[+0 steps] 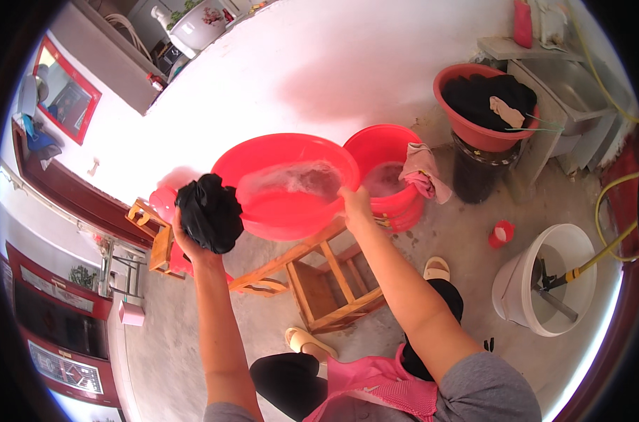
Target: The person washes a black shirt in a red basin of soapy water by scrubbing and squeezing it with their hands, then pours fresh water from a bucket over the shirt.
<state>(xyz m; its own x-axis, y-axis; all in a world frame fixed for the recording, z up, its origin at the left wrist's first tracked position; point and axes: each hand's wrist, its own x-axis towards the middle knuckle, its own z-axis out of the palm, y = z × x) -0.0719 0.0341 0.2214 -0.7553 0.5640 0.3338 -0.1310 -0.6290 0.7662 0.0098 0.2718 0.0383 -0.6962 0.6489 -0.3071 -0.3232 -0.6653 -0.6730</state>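
My left hand holds up a bunched black cloth at the left side of a large red plastic basin. The basin is tilted, and foamy water gathers toward its right side. My right hand grips the basin's near right rim. Just beyond that rim stands a red bucket with cloudy water in it. A pink and beige cloth drapes over the bucket's edge. Whether the basin rests on anything is hard to see.
A wooden chair lies below the basin; another wooden chair is at left. A reddish tub of dark cloth sits on a black bucket. Right of me are a small red cup and a white bucket with a yellow hose.
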